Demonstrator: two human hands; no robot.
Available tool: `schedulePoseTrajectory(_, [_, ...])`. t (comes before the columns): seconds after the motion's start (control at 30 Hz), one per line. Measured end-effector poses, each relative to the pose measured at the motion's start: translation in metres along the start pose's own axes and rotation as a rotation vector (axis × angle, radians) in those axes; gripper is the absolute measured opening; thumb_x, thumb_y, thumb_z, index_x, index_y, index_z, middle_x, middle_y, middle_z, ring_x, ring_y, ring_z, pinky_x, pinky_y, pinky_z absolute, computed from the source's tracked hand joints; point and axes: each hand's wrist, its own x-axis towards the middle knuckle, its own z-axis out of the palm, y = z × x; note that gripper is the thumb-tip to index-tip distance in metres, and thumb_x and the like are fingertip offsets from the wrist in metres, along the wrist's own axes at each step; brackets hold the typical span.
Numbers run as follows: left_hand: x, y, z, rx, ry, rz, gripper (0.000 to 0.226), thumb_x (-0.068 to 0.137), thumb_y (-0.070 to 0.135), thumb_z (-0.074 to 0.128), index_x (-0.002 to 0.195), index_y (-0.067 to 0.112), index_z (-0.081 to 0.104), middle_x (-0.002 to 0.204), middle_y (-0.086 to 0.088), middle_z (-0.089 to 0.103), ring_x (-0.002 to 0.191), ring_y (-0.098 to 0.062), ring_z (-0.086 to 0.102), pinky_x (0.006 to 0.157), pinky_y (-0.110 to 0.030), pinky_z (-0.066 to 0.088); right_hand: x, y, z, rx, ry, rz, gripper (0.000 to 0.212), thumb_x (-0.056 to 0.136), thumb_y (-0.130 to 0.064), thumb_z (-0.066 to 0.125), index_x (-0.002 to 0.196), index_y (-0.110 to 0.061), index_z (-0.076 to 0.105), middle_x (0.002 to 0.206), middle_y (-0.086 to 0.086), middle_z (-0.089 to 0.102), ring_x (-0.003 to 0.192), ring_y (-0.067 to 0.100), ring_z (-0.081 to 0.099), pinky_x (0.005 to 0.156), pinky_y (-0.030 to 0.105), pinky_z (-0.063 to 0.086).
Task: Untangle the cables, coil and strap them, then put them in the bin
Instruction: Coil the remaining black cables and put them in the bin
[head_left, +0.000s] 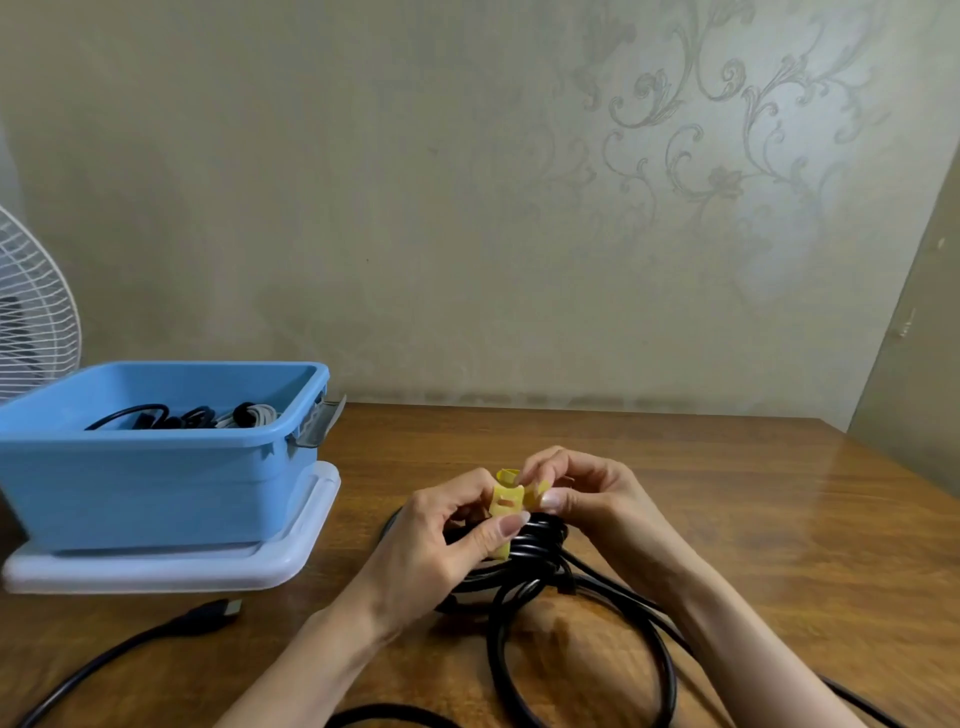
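Your left hand (441, 540) pinches the slotted head of the yellow strap (505, 503) between thumb and fingers, with the slot facing you. Your right hand (587, 499) pinches the strap's free tail just to the right of that head, almost touching it. The strap runs upright around the gathered top of the coiled black cable (540, 540), which sits directly under both grips. The cable's loops spread over the table (727, 493) toward the near edge.

The tail has to cross leftward into the slot, so I judge that the right hand feeds while the left steadies.

The blue bin (156, 483) stands on a white lid (291, 556) by the left edge, well apart from the coil, on your left hand's side. It already holds cables. A loose cable (208, 618) with a plug lies near the front-left corner. A fan (31, 312) and a patterned wall (467, 208) stand behind.
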Motion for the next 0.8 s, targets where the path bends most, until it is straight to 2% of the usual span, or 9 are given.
schedulePoseTrajectory(0.17, [0.002, 0.004, 0.003, 0.003, -0.01, 0.043, 0.013, 0.08, 0.035, 0.067, 0.068, 0.037, 0.061, 0.079, 0.012, 0.05, 0.068, -0.004, 0.053, 0.061, -0.017, 0.044, 0.0, 0.001, 0.004, 0.194, -0.023, 0.022, 0.026, 0.064, -0.03, 0.086, 0.074, -0.012, 0.069, 0.072, 0.004, 0.063, 0.062, 0.011, 0.057, 0.06, 0.02, 0.048])
schedulePoseTrajectory(0.27, [0.001, 0.002, 0.003, 0.017, 0.017, 0.027, 0.025, 0.074, 0.043, 0.071, 0.069, 0.023, 0.057, 0.074, 0.009, 0.057, 0.066, -0.015, 0.057, 0.059, -0.028, 0.047, -0.002, -0.002, 0.006, 0.167, -0.033, 0.048, 0.013, 0.075, -0.024, 0.078, 0.079, -0.012, 0.076, 0.074, 0.004, 0.065, 0.066, 0.012, 0.058, 0.065, 0.021, 0.05])
schedulePoseTrajectory(0.33, [0.001, 0.001, 0.003, 0.007, 0.034, 0.015, 0.033, 0.072, 0.043, 0.072, 0.072, 0.014, 0.056, 0.075, 0.008, 0.062, 0.068, -0.014, 0.06, 0.061, -0.026, 0.048, -0.003, -0.005, 0.006, 0.158, -0.043, 0.07, 0.01, 0.081, -0.013, 0.067, 0.084, -0.013, 0.077, 0.079, 0.003, 0.069, 0.071, 0.014, 0.061, 0.068, 0.023, 0.052])
schedulePoseTrajectory(0.4, [0.002, 0.002, 0.003, 0.014, 0.035, 0.03, 0.033, 0.075, 0.04, 0.07, 0.073, 0.01, 0.057, 0.075, 0.009, 0.061, 0.068, -0.01, 0.058, 0.062, -0.024, 0.046, -0.003, -0.007, 0.005, 0.17, -0.057, 0.08, 0.008, 0.078, -0.014, 0.072, 0.085, -0.012, 0.075, 0.077, 0.005, 0.068, 0.07, 0.014, 0.063, 0.067, 0.023, 0.052])
schedulePoseTrajectory(0.47, [0.002, 0.002, 0.003, 0.031, 0.044, 0.035, 0.034, 0.078, 0.041, 0.066, 0.074, 0.008, 0.059, 0.076, 0.004, 0.056, 0.069, -0.016, 0.055, 0.062, -0.028, 0.046, -0.003, -0.009, 0.004, 0.155, -0.059, 0.088, 0.013, 0.073, -0.019, 0.079, 0.08, -0.011, 0.072, 0.073, 0.007, 0.067, 0.067, 0.015, 0.063, 0.066, 0.023, 0.052])
schedulePoseTrajectory(0.53, [0.003, 0.002, 0.003, 0.022, 0.042, 0.033, 0.033, 0.081, 0.041, 0.063, 0.077, 0.009, 0.064, 0.079, 0.004, 0.056, 0.073, -0.013, 0.055, 0.066, -0.025, 0.046, -0.003, -0.008, 0.003, 0.123, -0.071, 0.099, 0.003, 0.078, -0.013, 0.07, 0.077, -0.011, 0.071, 0.073, 0.007, 0.067, 0.069, 0.016, 0.064, 0.068, 0.024, 0.052])
schedulePoseTrajectory(0.63, [0.002, 0.004, 0.003, -0.001, 0.024, 0.017, 0.029, 0.08, 0.041, 0.063, 0.08, 0.013, 0.068, 0.082, 0.007, 0.057, 0.077, -0.008, 0.057, 0.07, -0.02, 0.046, -0.003, -0.009, 0.004, 0.148, -0.081, 0.085, 0.011, 0.08, -0.007, 0.063, 0.087, -0.011, 0.071, 0.074, 0.005, 0.066, 0.071, 0.015, 0.064, 0.072, 0.024, 0.052])
schedulePoseTrajectory(0.7, [0.001, 0.003, 0.003, -0.021, 0.034, -0.009, 0.035, 0.076, 0.042, 0.066, 0.079, 0.008, 0.062, 0.078, 0.005, 0.059, 0.073, -0.01, 0.057, 0.066, -0.021, 0.046, -0.003, -0.01, 0.005, 0.134, -0.066, 0.066, 0.017, 0.075, -0.011, 0.069, 0.091, -0.013, 0.071, 0.074, 0.006, 0.067, 0.071, 0.016, 0.065, 0.075, 0.026, 0.053])
schedulePoseTrajectory(0.8, [0.002, 0.002, 0.002, -0.076, 0.087, -0.052, 0.044, 0.069, 0.043, 0.071, 0.077, 0.003, 0.054, 0.072, 0.003, 0.059, 0.067, -0.011, 0.057, 0.061, -0.022, 0.047, -0.004, -0.012, 0.005, 0.072, -0.032, 0.054, 0.009, 0.075, -0.008, 0.068, 0.075, -0.015, 0.075, 0.077, 0.005, 0.071, 0.077, 0.016, 0.067, 0.075, 0.025, 0.053])
